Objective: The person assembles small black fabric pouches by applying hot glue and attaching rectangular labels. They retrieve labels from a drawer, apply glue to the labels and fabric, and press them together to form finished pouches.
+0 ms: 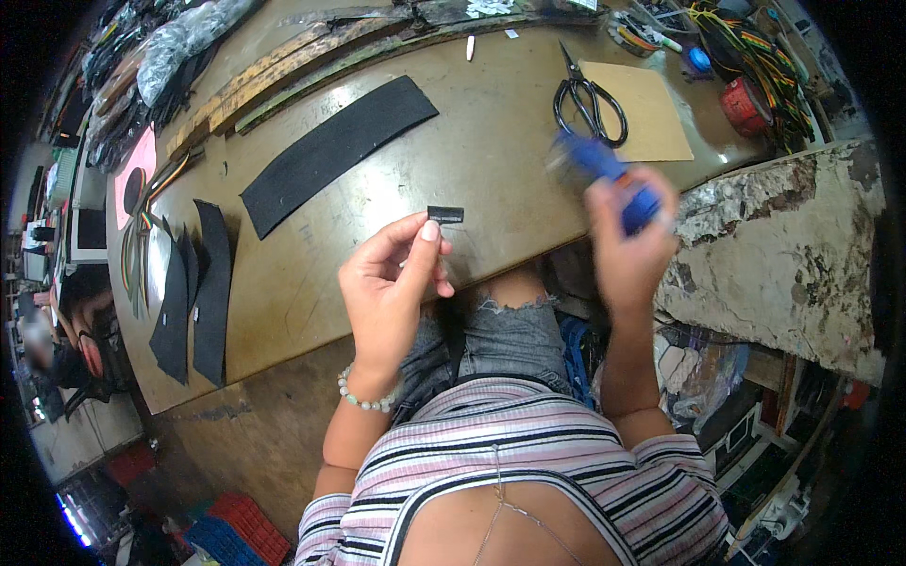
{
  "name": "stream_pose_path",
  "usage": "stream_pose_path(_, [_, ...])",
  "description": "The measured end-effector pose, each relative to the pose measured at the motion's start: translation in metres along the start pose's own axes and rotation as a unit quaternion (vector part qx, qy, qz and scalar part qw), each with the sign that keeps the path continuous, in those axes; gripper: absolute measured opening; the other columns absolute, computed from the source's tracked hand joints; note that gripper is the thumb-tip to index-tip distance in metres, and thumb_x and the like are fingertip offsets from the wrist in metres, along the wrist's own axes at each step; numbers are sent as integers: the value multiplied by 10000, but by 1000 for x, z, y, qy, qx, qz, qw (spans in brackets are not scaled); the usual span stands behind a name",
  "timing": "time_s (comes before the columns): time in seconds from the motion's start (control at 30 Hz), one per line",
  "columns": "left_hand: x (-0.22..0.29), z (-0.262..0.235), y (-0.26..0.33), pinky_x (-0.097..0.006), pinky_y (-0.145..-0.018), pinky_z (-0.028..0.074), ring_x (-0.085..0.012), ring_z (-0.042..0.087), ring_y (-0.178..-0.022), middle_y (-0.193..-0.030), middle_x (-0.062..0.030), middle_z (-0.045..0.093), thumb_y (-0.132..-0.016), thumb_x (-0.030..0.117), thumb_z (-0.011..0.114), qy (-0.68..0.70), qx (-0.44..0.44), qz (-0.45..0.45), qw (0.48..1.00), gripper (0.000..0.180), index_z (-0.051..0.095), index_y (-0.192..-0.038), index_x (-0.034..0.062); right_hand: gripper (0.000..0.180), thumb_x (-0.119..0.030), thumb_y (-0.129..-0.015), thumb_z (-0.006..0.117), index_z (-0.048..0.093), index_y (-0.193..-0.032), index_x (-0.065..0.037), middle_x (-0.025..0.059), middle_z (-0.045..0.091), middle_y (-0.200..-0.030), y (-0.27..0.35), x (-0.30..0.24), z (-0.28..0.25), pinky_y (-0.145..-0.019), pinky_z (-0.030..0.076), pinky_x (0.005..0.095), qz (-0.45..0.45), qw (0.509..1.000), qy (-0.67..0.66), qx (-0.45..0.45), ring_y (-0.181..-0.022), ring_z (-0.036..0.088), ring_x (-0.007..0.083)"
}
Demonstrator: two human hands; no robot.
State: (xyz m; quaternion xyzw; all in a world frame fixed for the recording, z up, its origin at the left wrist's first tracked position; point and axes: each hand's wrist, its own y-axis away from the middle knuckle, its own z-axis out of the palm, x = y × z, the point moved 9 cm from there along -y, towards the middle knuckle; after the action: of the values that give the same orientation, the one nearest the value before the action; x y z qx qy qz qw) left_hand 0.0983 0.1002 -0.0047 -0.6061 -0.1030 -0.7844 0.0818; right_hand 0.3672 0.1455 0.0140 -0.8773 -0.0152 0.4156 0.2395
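Note:
My left hand (392,274) pinches a small black fabric label (445,214) between thumb and forefinger, just above the table. My right hand (634,226) is closed around a blue tool with an orange spot (604,162); motion smears it, so its exact kind does not show. Beyond the label lies a wide black fabric strip (340,154), slanted across the table. Over on the left rest several narrower black fabric pieces (213,292), with small pale marks on them. Black-handled scissors (590,108) lie partly on a tan sheet (651,118), close to the blue tool.
Long wooden strips (311,58) run along the table's far side. Striped cords (151,212) lie at the left, and more hang in a bundle (755,85) at the far right beside a red tape roll (746,107). A rough, peeling ledge (774,245) adjoins the table's right side.

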Motion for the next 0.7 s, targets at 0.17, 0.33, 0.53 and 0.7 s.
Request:
stream_pose_path(0.17, [-14, 9, 7, -222, -500, 503, -91, 582, -596, -808, -84, 656, -971, 87, 619, 139, -69, -112, 982, 184, 645, -1079, -60, 434, -413, -963, 621, 618, -1056, 12, 234, 689, -910, -96, 65, -35, -762, 515, 440, 109, 974, 176, 92, -856, 684, 351])
stream_pose_path(0.33, [-21, 33, 17, -189, -417, 440, -71, 521, -546, -772, -81, 615, -984, 103, 593, 289, -184, -195, 919, 167, 636, -1007, -57, 353, -321, -998, 570, 677, -948, 11, 224, 698, -886, -50, 16, -37, -769, 527, 374, 82, 985, 152, -19, -854, 690, 282])
stream_pose_path(0.53, [-27, 69, 37, -148, -348, 361, -42, 410, -518, -702, -40, 503, -1003, 105, 524, 507, -300, -345, 730, 201, 570, -1012, -91, 159, -20, -920, 667, 689, -1065, 42, 110, 639, -1048, 24, -80, 86, -804, 524, 271, 52, 713, -572, -401, -911, 636, 156])
stream_pose_path(0.7, [-26, 64, 38, -142, -341, 353, -48, 416, -531, -713, -56, 506, -1000, 89, 513, 535, -306, -348, 707, 197, 570, -1011, -100, 173, 9, -902, 677, 676, -1069, 51, 106, 630, -1040, 23, -89, 95, -851, 513, 278, 79, 629, -639, -436, -958, 625, 160])
